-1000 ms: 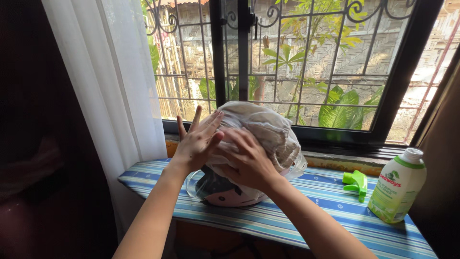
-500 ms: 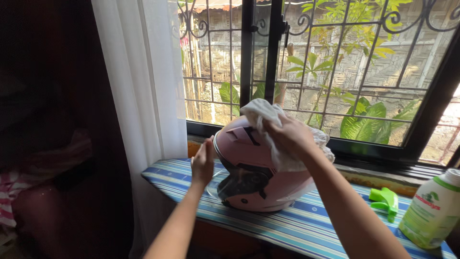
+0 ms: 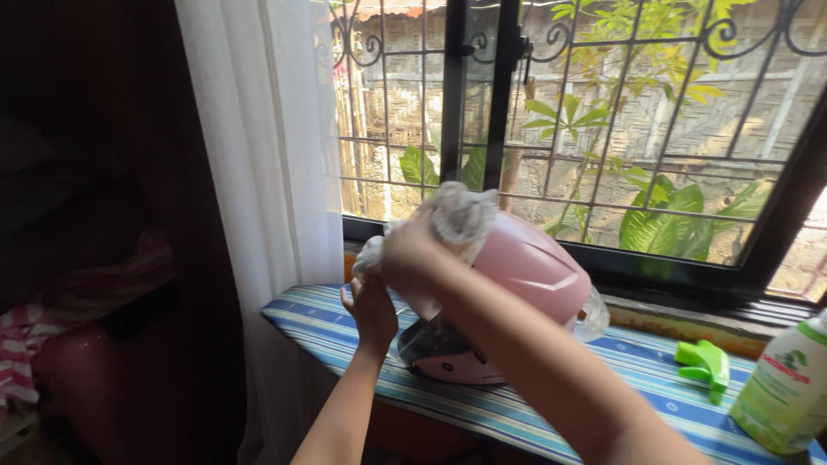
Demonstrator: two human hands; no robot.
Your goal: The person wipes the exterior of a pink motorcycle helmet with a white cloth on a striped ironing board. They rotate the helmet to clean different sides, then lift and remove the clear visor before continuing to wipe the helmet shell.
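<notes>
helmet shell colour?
Pink helmet, dark trim low at the front; head view, the only one.

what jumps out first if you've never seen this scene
A pink helmet sits on a blue striped board under the barred window, middle of the view. The right hand presses a white cloth on its left side, the left hand steadying below. A green spray nozzle and a pale green bottle lie far right.

Showing one pink helmet, one white cloth, two hands: left hand and right hand. Also lying on one striped board: one green spray nozzle, one pale green bottle. Hanging alongside: one white curtain.
</notes>
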